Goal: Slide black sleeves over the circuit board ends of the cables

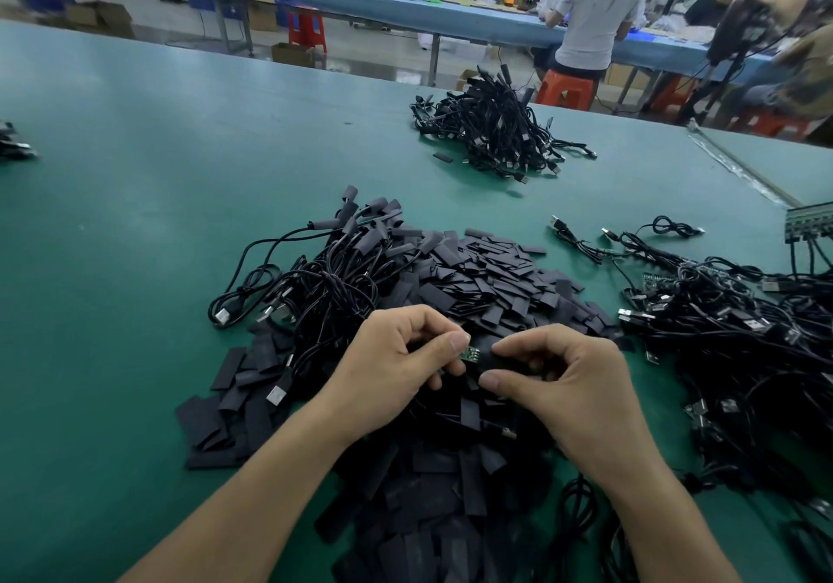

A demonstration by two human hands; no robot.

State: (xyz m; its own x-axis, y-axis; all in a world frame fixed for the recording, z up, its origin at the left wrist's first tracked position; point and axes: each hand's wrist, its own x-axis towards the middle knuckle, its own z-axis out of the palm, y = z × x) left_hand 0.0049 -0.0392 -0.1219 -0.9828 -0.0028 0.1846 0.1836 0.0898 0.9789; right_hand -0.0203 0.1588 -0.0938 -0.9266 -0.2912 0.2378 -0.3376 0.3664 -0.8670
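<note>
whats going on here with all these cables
A person at the green table is sleeving cable ends. The left hand pinches a small green circuit board, and the right hand pinches a black sleeve right at its end; part of the board shows bare. Loose sleeves and cable heaps lie around.

Matt sleeves (496, 285), metal plugs (276, 395)
We see dull black sleeves on a smooth green table (180, 176); faintly glossy cables (324, 285) end in shiny plugs.

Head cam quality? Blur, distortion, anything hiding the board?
Head view: left hand, right hand and circuit board sharp; wide lens bows the table edge; top-right corner smeared; light even, shadows soft; black sleeves blend into one dark mass.
</note>
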